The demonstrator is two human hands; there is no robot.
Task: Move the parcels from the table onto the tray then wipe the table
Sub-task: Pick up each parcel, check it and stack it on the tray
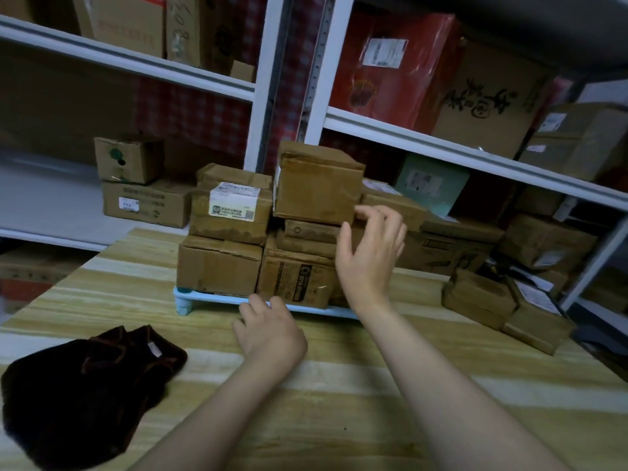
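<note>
**Stacking nearly done, a few parcels left on the right**

We judge we are late in the loading step. The blue tray (217,298) stands on the striped tabletop (339,385) and carries a stack of cardboard parcels (234,232), with the top box (316,183) sitting high on the right side of the pile. Our right hand (370,253) is raised with fingers spread and empty, just in front of that top box's lower corner; we cannot tell whether a fingertip touches it. Our left hand (270,329) rests low near the tray's front edge, fingers loosely curled and holding nothing.

More parcels remain on the tabletop at the right: a small cluster of boxes (503,304) near the edge. We think the next move calls for reaching right to fetch these, then finding room on a pile that already looks tall and uneven, so placing must be gentle.

The dark cloth (85,396) lies crumpled at the near left, ready for wiping. Shelving (441,137) crowded with boxes stands close behind.
</note>
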